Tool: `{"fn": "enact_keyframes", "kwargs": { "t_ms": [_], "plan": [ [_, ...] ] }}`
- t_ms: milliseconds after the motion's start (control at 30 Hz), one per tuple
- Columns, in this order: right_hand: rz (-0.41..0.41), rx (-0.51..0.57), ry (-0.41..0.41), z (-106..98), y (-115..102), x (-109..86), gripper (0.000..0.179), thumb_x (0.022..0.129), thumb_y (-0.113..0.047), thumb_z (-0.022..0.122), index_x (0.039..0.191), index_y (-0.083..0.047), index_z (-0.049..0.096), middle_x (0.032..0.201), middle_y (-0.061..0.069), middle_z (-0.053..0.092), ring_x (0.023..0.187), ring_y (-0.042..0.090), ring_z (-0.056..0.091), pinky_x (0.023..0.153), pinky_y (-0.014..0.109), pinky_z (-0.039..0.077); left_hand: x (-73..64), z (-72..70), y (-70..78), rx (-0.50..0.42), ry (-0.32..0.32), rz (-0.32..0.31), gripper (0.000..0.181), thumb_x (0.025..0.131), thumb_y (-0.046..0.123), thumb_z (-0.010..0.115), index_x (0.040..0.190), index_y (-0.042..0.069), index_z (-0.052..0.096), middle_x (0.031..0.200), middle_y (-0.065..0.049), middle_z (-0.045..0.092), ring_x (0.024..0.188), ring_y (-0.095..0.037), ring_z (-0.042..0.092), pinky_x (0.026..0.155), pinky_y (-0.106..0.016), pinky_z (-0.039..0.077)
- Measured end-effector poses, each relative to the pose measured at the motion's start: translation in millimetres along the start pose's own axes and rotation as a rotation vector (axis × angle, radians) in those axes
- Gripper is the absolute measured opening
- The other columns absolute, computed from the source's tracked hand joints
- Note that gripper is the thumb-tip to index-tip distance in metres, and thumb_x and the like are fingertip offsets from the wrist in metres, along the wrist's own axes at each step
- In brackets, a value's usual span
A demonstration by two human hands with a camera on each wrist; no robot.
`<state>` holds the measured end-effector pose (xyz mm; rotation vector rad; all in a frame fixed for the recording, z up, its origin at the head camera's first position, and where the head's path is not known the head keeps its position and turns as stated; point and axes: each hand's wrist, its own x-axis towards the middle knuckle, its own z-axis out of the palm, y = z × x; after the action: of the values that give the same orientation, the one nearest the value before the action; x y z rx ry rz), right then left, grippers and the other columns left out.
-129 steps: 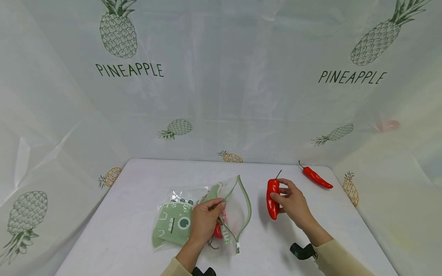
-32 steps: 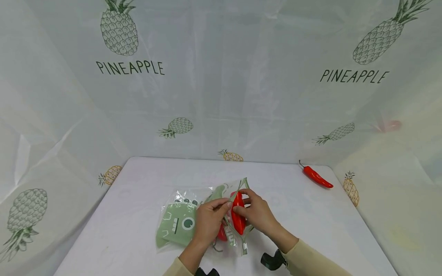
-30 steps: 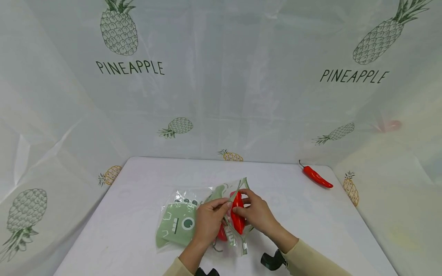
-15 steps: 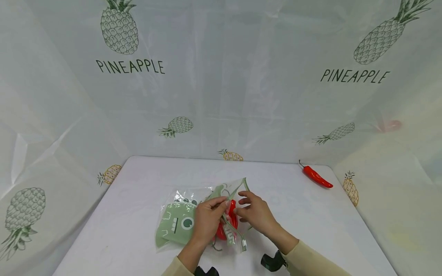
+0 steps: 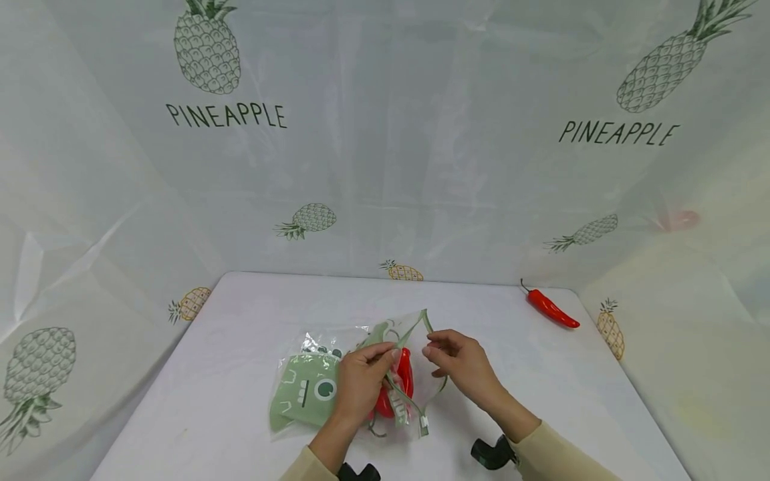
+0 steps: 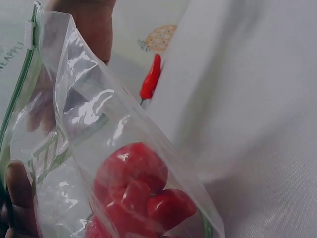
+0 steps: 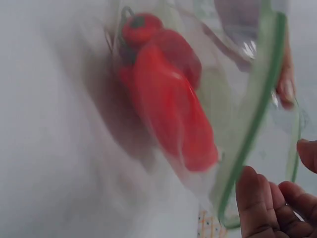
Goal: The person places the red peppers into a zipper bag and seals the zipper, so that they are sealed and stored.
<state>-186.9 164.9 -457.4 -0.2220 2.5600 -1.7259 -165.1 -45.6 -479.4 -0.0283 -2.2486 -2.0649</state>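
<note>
A clear zip bag [image 5: 301, 394] with a green one-eyed monster print and green zip edges lies on the table, its mouth spread toward the right. My left hand [image 5: 361, 384] pinches the near zip edge between thumb and fingers. Inside, red peppers [image 5: 405, 374] show through the plastic; in the right wrist view these red peppers [image 7: 171, 109] lie bunched together, partly overlapping. My right hand [image 5: 466, 367] is at the bag's mouth, holding nothing. In the right wrist view its fingers [image 7: 257, 203] touch or nearly touch the green zip strip, thumb apart.
Another red pepper [image 5: 550, 307] lies loose near the far right corner of the white table [image 5: 240, 314]. A pineapple-print curtain [image 5: 409, 167] surrounds the table behind and at the sides. Dark wrist devices [image 5: 493, 454] sit by both sleeves.
My right hand carried a red pepper leftward to the bag and let it go inside. Since then the hand has drawn back slightly to the right. My left hand keeps hold of the bag.
</note>
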Motion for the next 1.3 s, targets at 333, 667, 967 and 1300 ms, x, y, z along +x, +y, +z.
{"fn": "enact_keyframes", "kwargs": {
  "t_ms": [333, 667, 967, 1300],
  "plan": [
    [-0.003, -0.074, 0.094, -40.6, 7.3, 8.4, 0.032, 0.100, -0.021, 0.075, 0.127, -0.005, 0.069, 0.110, 0.012, 0.074, 0.092, 0.022, 0.075, 0.073, 0.030, 0.066, 3.6, 1.4, -1.9, -0.036, 0.014, -0.012, 0.017, 0.095, 0.020, 0.080, 0.111, 0.012, 0.083, 0.076, -0.005, 0.073, 0.059, -0.011, 0.062, 0.054, -0.021, 0.056],
    [0.029, -0.188, 0.163, -88.6, 27.3, 21.7, 0.047, 0.105, -0.034, 0.068, 0.140, -0.004, 0.061, 0.123, 0.018, 0.071, 0.101, 0.026, 0.077, 0.080, 0.029, 0.065, 4.8, 1.0, -2.7, -0.033, 0.005, -0.016, 0.017, 0.095, 0.021, 0.081, 0.106, 0.009, 0.082, 0.075, -0.006, 0.072, 0.059, -0.012, 0.064, 0.054, -0.022, 0.057],
    [-0.003, -0.272, 0.187, -131.8, 41.0, 35.9, 0.058, 0.107, -0.033, 0.064, 0.156, -0.007, 0.047, 0.144, 0.024, 0.062, 0.120, 0.038, 0.070, 0.090, 0.020, 0.060, 5.8, 2.5, -3.5, -0.024, 0.012, -0.024, 0.017, 0.094, 0.021, 0.082, 0.104, 0.008, 0.082, 0.077, -0.006, 0.070, 0.054, -0.012, 0.061, 0.052, -0.023, 0.057],
    [-0.035, -0.282, 0.246, -169.5, 61.1, 50.7, 0.063, 0.106, -0.031, 0.067, 0.158, -0.004, 0.045, 0.149, 0.028, 0.057, 0.134, 0.048, 0.057, 0.080, 0.001, 0.042, 6.0, 3.3, -6.0, -0.003, 0.007, -0.043, 0.016, 0.094, 0.019, 0.080, 0.106, 0.008, 0.081, 0.078, -0.005, 0.071, 0.056, -0.014, 0.063, 0.052, -0.025, 0.058]
  ]
}}
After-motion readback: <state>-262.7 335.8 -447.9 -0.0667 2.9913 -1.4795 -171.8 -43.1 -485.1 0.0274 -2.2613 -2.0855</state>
